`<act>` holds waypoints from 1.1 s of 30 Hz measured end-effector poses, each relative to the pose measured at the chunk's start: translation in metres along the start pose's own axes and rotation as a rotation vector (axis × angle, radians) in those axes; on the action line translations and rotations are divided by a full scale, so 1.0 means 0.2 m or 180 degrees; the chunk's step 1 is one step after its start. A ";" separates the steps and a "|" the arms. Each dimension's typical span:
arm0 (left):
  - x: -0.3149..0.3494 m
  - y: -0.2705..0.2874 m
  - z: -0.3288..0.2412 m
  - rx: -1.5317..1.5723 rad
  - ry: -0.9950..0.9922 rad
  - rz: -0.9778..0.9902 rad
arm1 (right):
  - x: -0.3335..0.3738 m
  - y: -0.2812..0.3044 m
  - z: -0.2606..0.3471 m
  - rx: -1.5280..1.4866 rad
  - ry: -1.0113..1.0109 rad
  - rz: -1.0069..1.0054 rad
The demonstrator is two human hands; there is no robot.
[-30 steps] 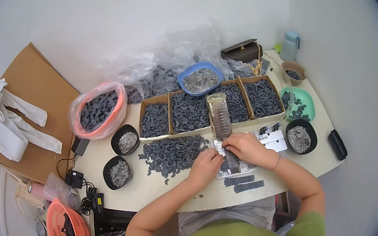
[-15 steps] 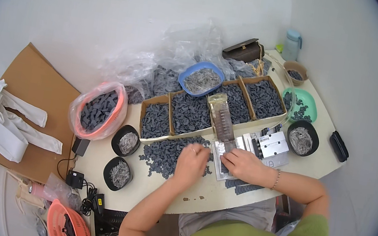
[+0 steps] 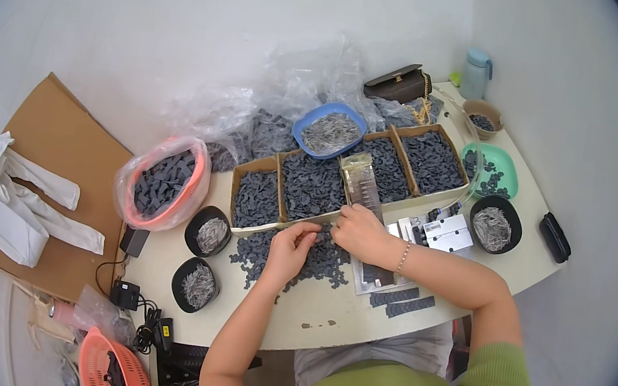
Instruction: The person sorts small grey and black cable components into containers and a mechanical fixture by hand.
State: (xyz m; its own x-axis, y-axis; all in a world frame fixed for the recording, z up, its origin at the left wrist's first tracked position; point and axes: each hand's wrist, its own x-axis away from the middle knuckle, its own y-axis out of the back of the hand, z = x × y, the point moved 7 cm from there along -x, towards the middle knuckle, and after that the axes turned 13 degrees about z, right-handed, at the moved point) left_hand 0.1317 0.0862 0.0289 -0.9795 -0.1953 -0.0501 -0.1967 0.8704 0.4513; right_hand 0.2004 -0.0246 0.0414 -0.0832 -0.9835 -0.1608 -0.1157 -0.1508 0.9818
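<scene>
My left hand (image 3: 290, 252) is over a loose pile of small dark grey plastic pieces (image 3: 260, 254), its thumb and fingers pinched together at the pile's far side. My right hand (image 3: 359, 232) comes in close from the right with bent, closed fingers, below a clear plastic case (image 3: 360, 177). Whatever either hand's fingertips hold is too small to make out. To the right of the hands lies a silver metal fixture (image 3: 446, 237) with a flat plate. Two dark grey ribbed strips (image 3: 410, 306) rest at the table's front edge.
A divided cardboard tray (image 3: 256, 229) of grey pieces stands behind the pile, with a blue bowl (image 3: 296, 129) of metal pins on it. Black bowls (image 3: 173, 293) of pins stand left and right. A green bowl (image 3: 515, 180) and a bagged pink basket (image 3: 203, 177) flank the tray.
My right hand has left the metal fixture and moved left and farther back, next to my left hand. My left hand has shifted slightly left. The strips at the front edge now show fully.
</scene>
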 end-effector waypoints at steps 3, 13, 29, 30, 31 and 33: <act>0.02 -0.02 0.00 -0.0239 -0.0130 0.0133 | -0.02 0.00 -0.03 -0.0206 0.0007 -0.0015; 0.01 -0.21 -0.20 -0.1127 -0.0758 0.0091 | 0.37 0.09 -0.04 -0.0765 0.0045 -0.0239; 0.12 -0.43 -0.33 -0.2872 -0.1509 0.0262 | 0.90 0.36 -0.87 -0.1536 -0.1847 -0.1225; 0.11 -0.41 -0.32 -0.2777 -0.1393 0.0307 | 0.96 0.35 -0.97 -0.1512 -0.2132 -0.1138; 0.10 -0.40 -0.30 -0.2726 -0.1239 0.0375 | 1.01 0.33 -1.04 -0.1606 -0.2443 -0.1064; 0.09 -0.39 -0.29 -0.2606 -0.0975 0.0541 | 1.12 0.25 -1.19 -0.1062 -0.2783 -0.0306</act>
State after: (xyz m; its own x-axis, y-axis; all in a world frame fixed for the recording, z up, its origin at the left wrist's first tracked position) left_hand 0.1323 -0.0117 0.0448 -0.9845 0.1384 -0.1076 -0.0691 0.2577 0.9637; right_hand 0.4105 -0.2770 0.0782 -0.8175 -0.5614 -0.1288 0.1176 -0.3816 0.9168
